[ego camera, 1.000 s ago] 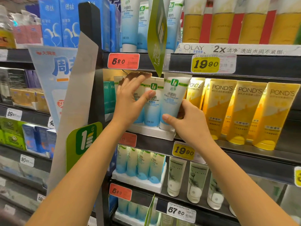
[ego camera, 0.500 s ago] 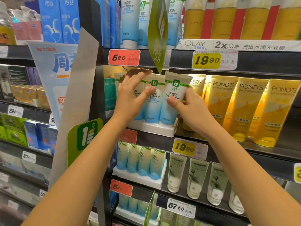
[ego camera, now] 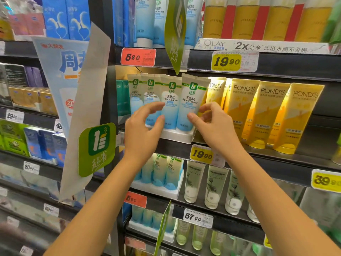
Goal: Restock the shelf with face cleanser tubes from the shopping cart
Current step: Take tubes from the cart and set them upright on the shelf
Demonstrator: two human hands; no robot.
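Note:
Several blue-and-white face cleanser tubes (ego camera: pixel 170 100) stand cap-down in a white tray (ego camera: pixel 177 136) on the middle shelf. The rightmost tube (ego camera: pixel 191 100) leans slightly right at the tray's end. My left hand (ego camera: pixel 144 130) hovers in front of the left tubes, fingers loosely curled and holding nothing. In front of the rightmost tube's lower right edge is my right hand (ego camera: pixel 214 126), its thumb tip over the tube and its fingers loosely curled beside it. The shopping cart is out of view.
Yellow Pond's tubes (ego camera: pixel 273 111) crowd the shelf right of the tray. A green hanging sign (ego camera: pixel 175 30) dangles just above the tubes. A tall cardboard promo sign (ego camera: pixel 88 100) juts out on the left. More cleanser tubes (ego camera: pixel 158 172) fill the shelf below.
The right hand set the rightmost tube down into the tray and let go. Both hands dropped lower and drew back from the tubes.

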